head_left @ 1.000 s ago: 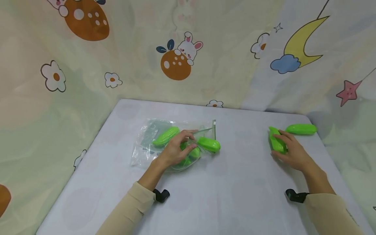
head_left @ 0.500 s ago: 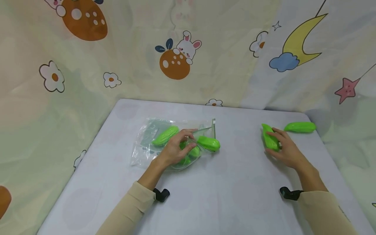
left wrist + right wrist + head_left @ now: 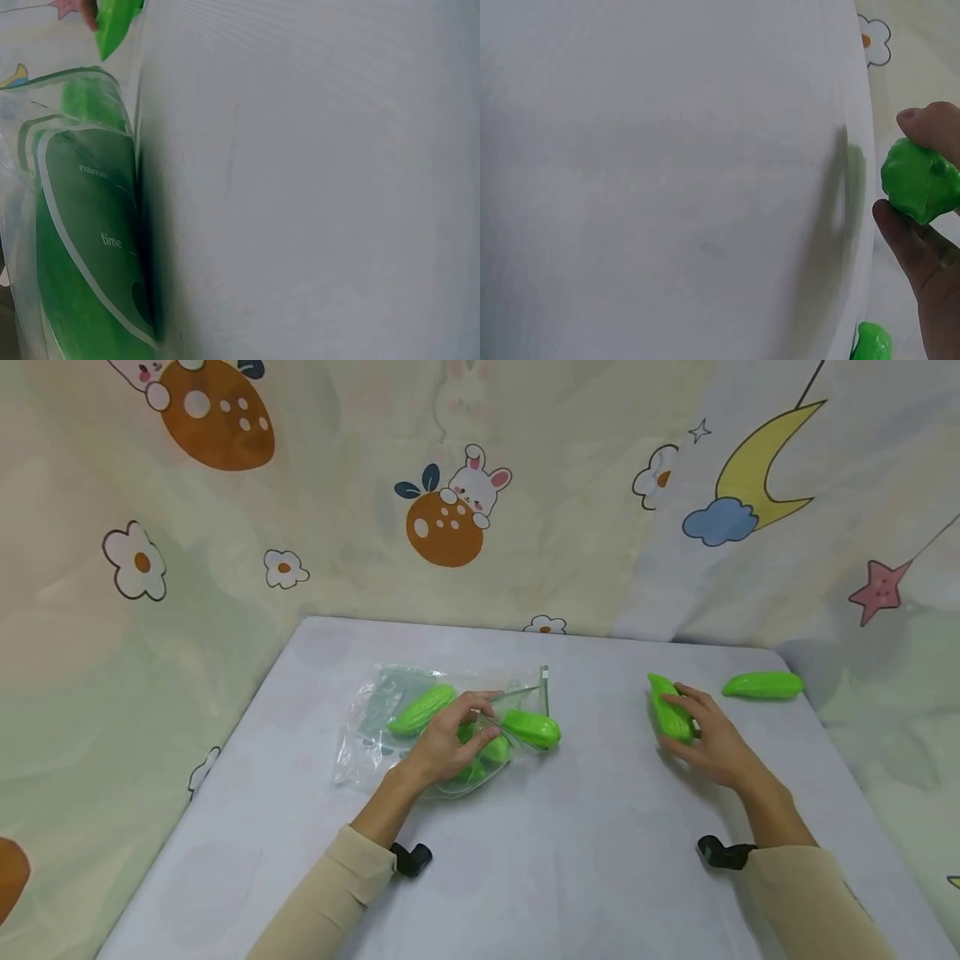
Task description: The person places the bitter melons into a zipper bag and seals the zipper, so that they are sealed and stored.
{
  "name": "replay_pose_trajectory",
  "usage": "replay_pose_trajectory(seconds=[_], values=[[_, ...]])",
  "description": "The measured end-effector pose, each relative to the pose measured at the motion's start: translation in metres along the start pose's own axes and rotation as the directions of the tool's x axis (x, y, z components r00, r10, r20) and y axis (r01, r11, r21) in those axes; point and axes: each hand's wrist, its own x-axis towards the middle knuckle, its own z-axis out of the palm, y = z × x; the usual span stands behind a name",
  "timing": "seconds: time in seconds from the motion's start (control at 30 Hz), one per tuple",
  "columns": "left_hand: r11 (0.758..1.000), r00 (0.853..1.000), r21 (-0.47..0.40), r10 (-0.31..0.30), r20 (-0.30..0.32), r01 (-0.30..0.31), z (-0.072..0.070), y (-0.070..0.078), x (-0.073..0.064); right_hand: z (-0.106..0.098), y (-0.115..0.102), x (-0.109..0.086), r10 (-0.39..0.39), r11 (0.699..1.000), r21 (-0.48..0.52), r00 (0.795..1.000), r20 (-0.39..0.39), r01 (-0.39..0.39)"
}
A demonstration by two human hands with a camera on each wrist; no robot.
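Note:
My left hand (image 3: 444, 745) pinches the opening edge of a clear plastic zip bag (image 3: 352, 756) lying on the table. Several bright green, ridged toy vegetables are inside, one of them (image 3: 423, 708) near the bag's back. Another green toy vegetable (image 3: 531, 728) pokes out toward the right at the bag's mouth. In the left wrist view, the bag's printed label (image 3: 94, 217) reads "name" and "time". Farther right, my right hand (image 3: 716, 745) grips a green toy vegetable (image 3: 670, 712) between thumb and fingers, its pointed end facing away. The right wrist view shows that toy's lumpy end (image 3: 915, 180).
One more green toy vegetable (image 3: 763, 686) lies at the table's far right corner. The white-covered table (image 3: 570, 860) ends at a patterned cloth backdrop (image 3: 337, 485) behind and at both sides. A black wrist camera (image 3: 411, 860) sits by the left cuff.
My right hand has moved left with the green toy vegetable, away from the one at the far corner. The left hand and the bag have stayed in place.

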Motion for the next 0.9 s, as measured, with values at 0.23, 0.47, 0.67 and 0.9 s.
replay_pose_trajectory(seconds=[0.23, 0.47, 0.67, 0.9], values=[[1.000, 1.000, 0.000, 0.012, 0.010, -0.012, -0.001, 0.001, 0.002, 0.004, -0.015, 0.007, 0.015, 0.999, 0.035, 1.000, 0.006, -0.015], [1.000, 1.000, 0.005, 0.015, 0.012, -0.015, -0.001, 0.002, 0.001, 0.012, -0.025, 0.013, -0.028, 0.995, 0.092, 0.999, -0.017, 0.029], [1.000, 1.000, 0.015, -0.002, 0.015, 0.002, -0.001, 0.004, 0.001, 0.023, -0.031, 0.019, -0.022, 0.988, 0.150, 0.999, -0.033, 0.027], [1.000, 0.999, 0.016, -0.007, 0.032, 0.007, 0.000, 0.003, 0.000, 0.030, -0.039, 0.022, -0.030, 0.978, 0.208, 0.999, -0.031, 0.036]])
